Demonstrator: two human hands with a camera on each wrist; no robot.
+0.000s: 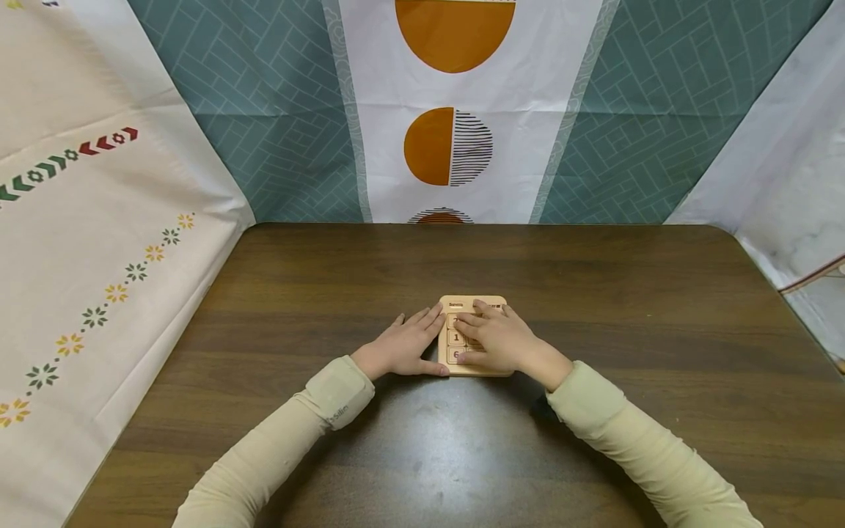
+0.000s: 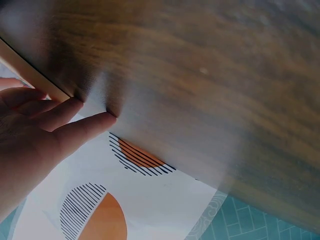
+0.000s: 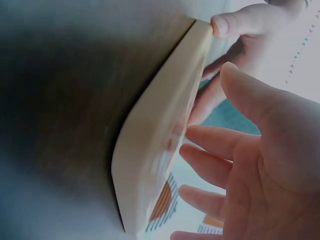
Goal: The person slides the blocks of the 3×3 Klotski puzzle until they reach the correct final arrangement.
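A light wooden number puzzle board lies flat on the table, with square number tiles in it; 1 and 6 can be read. My left hand rests along the board's left edge, fingers extended, its thumb at the near left corner. In the right wrist view that thumb touches the corner of the board. Over the tiles is my right hand, its fingers spread and nearly straight; it hides most of the right-hand tiles. Whether all its fingertips touch the tiles, I cannot tell.
The brown wooden table extends around the board on every side. Behind its far edge hangs a patterned cloth. A cream cloth with flower motifs hangs at the left, and a pale cloth at the right.
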